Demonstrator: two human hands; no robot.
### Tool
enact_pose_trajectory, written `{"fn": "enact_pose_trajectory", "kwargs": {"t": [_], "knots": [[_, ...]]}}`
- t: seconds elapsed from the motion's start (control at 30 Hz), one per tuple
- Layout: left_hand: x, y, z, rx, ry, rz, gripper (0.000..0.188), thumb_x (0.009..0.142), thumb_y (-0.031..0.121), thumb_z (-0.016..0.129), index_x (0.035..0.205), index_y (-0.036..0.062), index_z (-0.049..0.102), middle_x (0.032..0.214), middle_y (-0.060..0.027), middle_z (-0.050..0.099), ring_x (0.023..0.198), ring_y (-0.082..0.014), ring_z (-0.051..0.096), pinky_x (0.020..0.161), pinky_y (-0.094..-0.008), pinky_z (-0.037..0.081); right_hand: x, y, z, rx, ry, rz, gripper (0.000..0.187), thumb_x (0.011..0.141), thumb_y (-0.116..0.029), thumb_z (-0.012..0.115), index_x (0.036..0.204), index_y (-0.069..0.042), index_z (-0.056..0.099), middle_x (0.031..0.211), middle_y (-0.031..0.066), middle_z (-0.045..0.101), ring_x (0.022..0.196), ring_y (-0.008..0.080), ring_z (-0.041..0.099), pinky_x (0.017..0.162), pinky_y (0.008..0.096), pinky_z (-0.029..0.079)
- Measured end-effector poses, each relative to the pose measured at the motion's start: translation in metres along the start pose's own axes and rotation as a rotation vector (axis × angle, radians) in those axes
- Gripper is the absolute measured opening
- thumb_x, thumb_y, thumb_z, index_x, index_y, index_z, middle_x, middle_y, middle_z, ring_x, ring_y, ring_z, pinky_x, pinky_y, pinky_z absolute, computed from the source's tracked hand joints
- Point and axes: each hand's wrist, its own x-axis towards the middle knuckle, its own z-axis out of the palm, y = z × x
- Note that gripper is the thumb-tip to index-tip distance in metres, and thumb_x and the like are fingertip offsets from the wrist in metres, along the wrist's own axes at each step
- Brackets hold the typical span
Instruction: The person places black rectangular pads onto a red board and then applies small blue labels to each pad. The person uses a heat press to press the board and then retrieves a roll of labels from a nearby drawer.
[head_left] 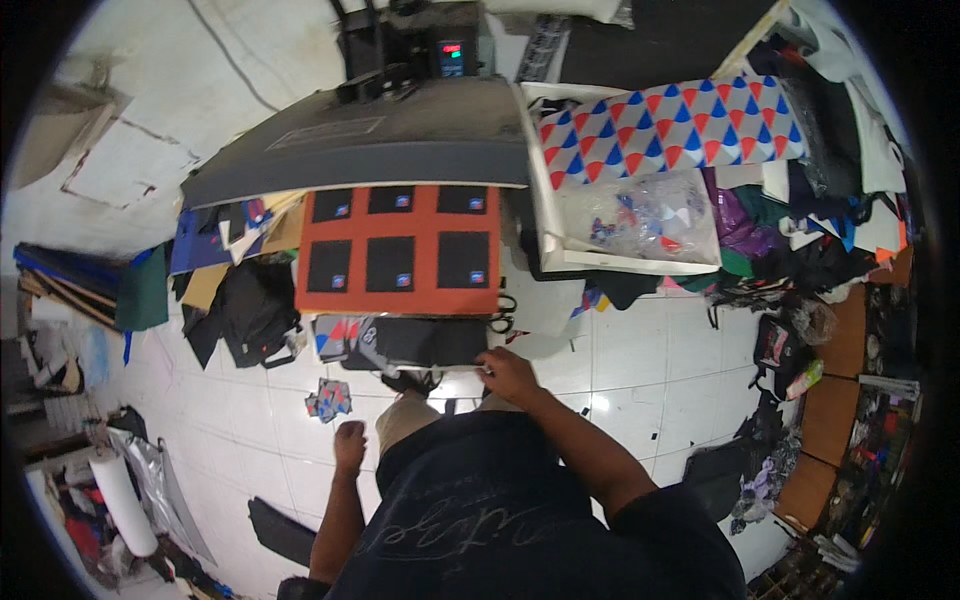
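Note:
In front of me, black fabric pieces point(389, 264), each with a small blue and red emblem, lie in two rows on an orange-red pad point(325, 300). A heat press's dark upper plate point(350, 140) is raised behind them. On a narrow ledge below the pad is a stack of plain black pieces point(430, 342). My right hand point(508, 376) is closed at the right front corner of this ledge; what its fingertips pinch is too small to tell. My left hand point(350, 446) hangs low with fingers curled, apart from everything, and nothing shows in it.
Black-handled scissors point(504, 312) lie right of the pad. A white box point(640, 262) holds clear plastic, with a red, blue and grey patterned sheet point(670, 130) across it. Patterned scraps point(329, 399) lie on the tiled floor. Fabric heaps point(780, 270) crowd the right; a white roll point(124, 505) stands lower left.

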Motion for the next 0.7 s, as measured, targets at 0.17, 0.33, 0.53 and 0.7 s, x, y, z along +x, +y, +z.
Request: {"fn": "enact_pose_trajectory", "kwargs": {"t": [0.17,0.33,0.53,0.7], "knots": [[-0.034,0.0,-0.028,-0.055,0.118,-0.099,0.024,0.088,0.023,0.058,0.1,0.0019,0.058,0.081,-0.0053,0.058,0.063,-0.0131,0.057,0.048,-0.0236,0.044,0.035,-0.036,-0.082,0.197,0.231,-0.028,0.014,0.082,-0.017,0.068,0.091,-0.006,0.064,0.076,0.0069,0.064,0.065,0.0169,0.063,0.061,0.0295,0.05],[-0.063,-0.037,-0.037,-0.096,0.156,-0.234,0.03,0.084,0.025,0.057,0.103,0.0013,0.057,0.081,-0.0073,0.057,0.062,-0.0169,0.057,0.048,-0.028,0.046,0.06,0.036,-0.204,0.295,0.774,0.111,0.01,0.085,-0.012,0.063,0.086,-0.002,0.065,0.07,0.0076,0.063,0.063,0.0114,0.057,0.059,0.0278,0.047],[-0.076,-0.041,-0.028,0.085,-0.08,-0.24,0.026,0.084,0.025,0.057,0.096,0.0027,0.054,0.076,-0.0065,0.053,0.055,-0.0171,0.054,0.041,-0.0282,0.041,0.071,0.169,-0.348,-0.128,0.957,0.368,0.03,0.081,-0.021,0.064,0.101,0.001,0.064,0.085,0.0176,0.067,0.077,0.0292,0.067,0.071,0.0385,0.051],[-0.084,0.005,-0.015,0.018,0.011,-0.25,0.02,0.083,0.02,0.057,0.094,0.0026,0.055,0.073,-0.0053,0.052,0.053,-0.015,0.053,0.04,-0.0273,0.041,0.101,0.21,-0.367,-0.518,0.531,0.571,0.082,0.063,-0.039,0.08,0.13,-0.005,0.047,0.107,0.0214,0.063,0.098,0.0359,0.063,0.085,0.0438,0.05]]}}
